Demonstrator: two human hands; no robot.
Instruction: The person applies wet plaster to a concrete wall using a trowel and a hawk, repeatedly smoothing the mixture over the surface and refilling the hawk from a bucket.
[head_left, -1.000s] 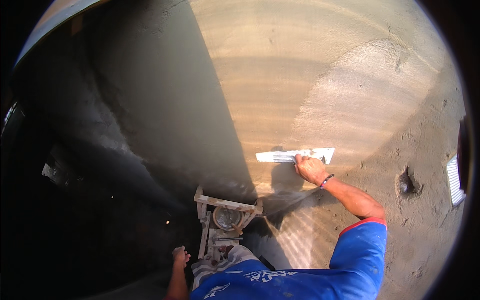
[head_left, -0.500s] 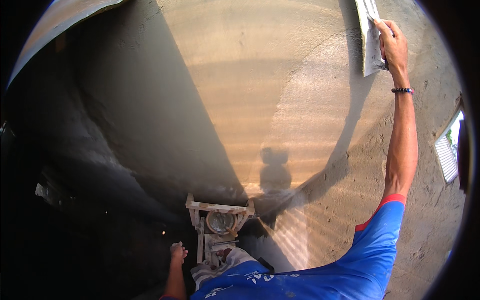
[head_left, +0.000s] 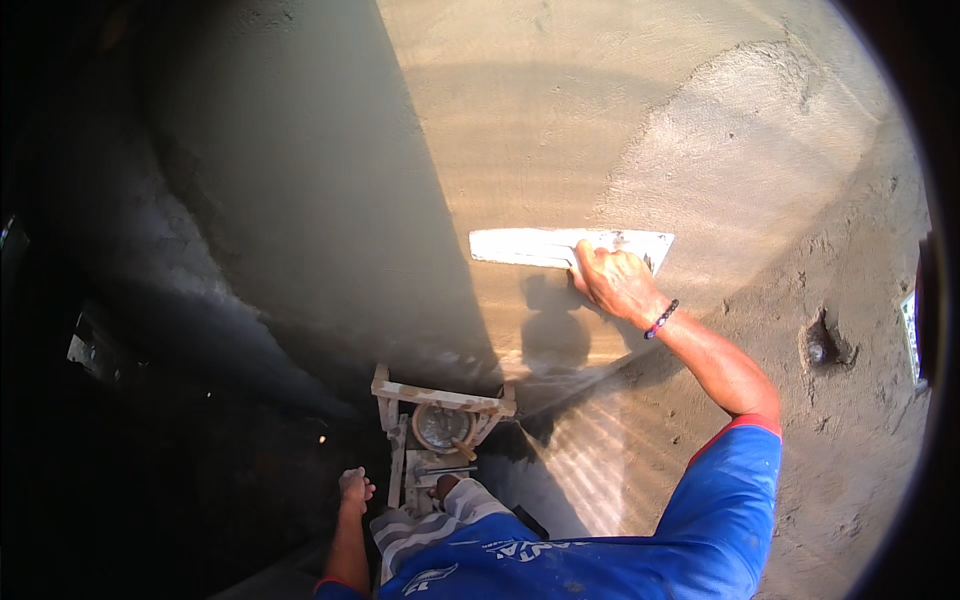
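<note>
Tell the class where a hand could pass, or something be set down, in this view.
Likely hand room: along the sunlit plaster wall, between the long white rectangular trowel above and the pale wooden trestle below. Crowded: the trestle, where a round, pale-rimmed bucket and slim grey bar leave little room for setting anything down. The right hand crowds the trowel.

Wooden frame (head_left: 440,397) low centre, bucket (head_left: 417,431) beside it, rod (head_left: 445,470) near bucket. Right: rough hole (head_left: 822,342), window (head_left: 911,335) at edge.

Trowel (head_left: 545,246) back lower, seemingly near level
</note>
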